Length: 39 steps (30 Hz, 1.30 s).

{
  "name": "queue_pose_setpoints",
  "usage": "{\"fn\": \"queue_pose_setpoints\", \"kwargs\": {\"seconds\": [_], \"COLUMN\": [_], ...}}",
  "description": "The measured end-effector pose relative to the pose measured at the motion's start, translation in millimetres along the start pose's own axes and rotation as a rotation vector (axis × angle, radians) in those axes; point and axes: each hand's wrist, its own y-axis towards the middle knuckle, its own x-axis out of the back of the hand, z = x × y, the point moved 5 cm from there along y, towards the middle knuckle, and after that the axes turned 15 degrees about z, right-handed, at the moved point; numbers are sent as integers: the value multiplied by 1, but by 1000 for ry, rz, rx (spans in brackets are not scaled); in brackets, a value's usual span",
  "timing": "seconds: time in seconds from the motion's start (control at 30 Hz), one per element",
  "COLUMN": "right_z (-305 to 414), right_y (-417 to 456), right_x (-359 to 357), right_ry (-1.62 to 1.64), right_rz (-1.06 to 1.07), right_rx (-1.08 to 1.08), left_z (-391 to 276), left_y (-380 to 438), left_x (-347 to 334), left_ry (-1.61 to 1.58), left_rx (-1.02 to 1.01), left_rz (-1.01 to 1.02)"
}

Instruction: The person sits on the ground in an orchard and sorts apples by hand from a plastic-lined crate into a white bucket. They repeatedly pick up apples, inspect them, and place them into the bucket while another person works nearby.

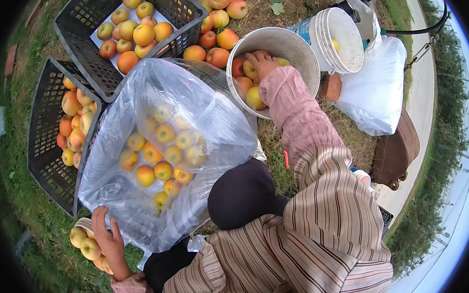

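My right hand (261, 63) reaches down into a white plastic bucket (304, 64), its fingers over the red and yellow apples (255, 98) inside. Whether it grips one is not clear. Near the lower left corner of a clear plastic bag (113, 147), my left hand (108, 239) is raised with thumb and fingers apart, holding nothing. Yellow-red apples (163, 170) lie inside this bag, several seen through the plastic. What stands under the bag is mostly hidden. Just beyond my left hand, a container of apples (90, 249) is partly covered by it.
Two black plastic crates, one upper (83, 52) and one at left (44, 135), hold apples. Loose apples (217, 38) lie on the grass behind. Stacked white buckets (347, 44) and a white plastic bag (377, 90) stand at right. A dark round pad (241, 195) covers my knee.
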Motion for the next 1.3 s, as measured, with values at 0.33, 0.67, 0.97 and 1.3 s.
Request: {"fn": "queue_pose_setpoints", "kwargs": {"seconds": [0.33, 0.67, 0.97, 1.3], "right_z": [-7, 150, 308, 383], "right_y": [-52, -123, -133, -96], "right_x": [55, 134, 136, 113], "right_ry": [1092, 2558, 2490, 1514], "right_rz": [-304, 592, 938, 831], "right_rx": [239, 1027, 623, 737], "left_z": [-1, -112, -129, -20], "left_y": [33, 102, 115, 82], "left_x": [-45, -3, 24, -13], "left_ry": [-80, -597, -821, -533], "left_rx": [-109, -369, -435, -80], "left_rz": [138, 90, -119, -41]}}
